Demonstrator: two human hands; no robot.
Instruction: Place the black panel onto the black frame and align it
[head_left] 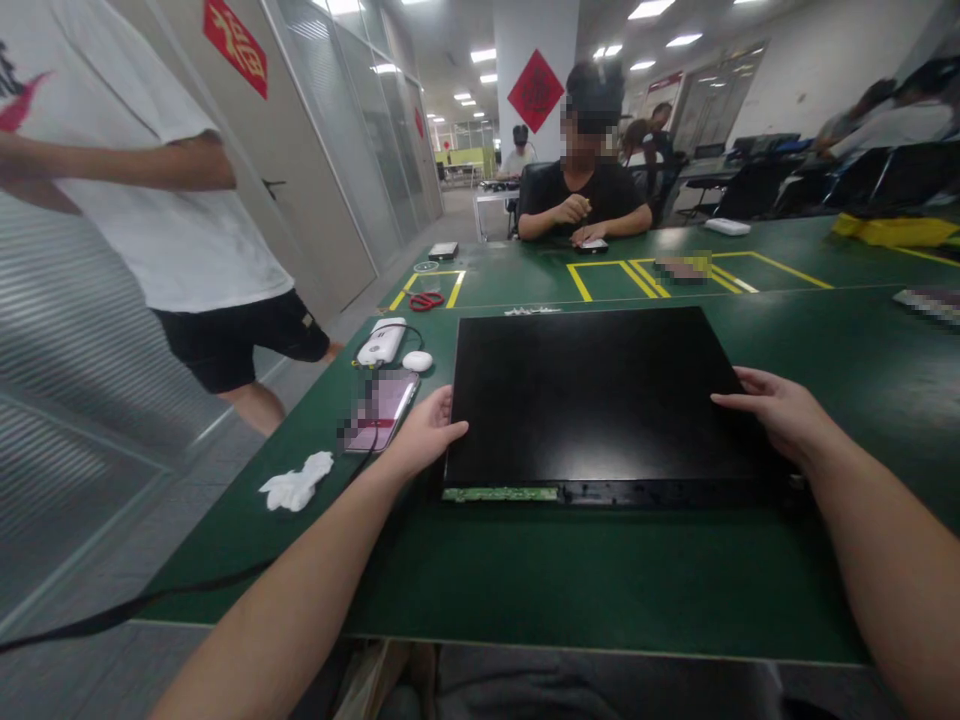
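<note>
A flat black display panel (592, 390) is in front of me, with a green circuit strip (501, 494) along the left part of its near edge. My left hand (433, 432) grips the panel's left edge, thumb on top and fingers at the side. At the right edge, my right hand (780, 405) holds it the same way, thumb over the face. The fingertips under the panel are hidden, and I cannot tell whether it rests on the table or is slightly raised.
On the green table (585, 580), a phone (381, 410), white power bank (382, 342), white case (418, 361) and crumpled tissue (298, 482) lie left. Red scissors (426, 301) lie beyond. A person in black (585, 190) sits opposite; another person (172, 200) stands at the left.
</note>
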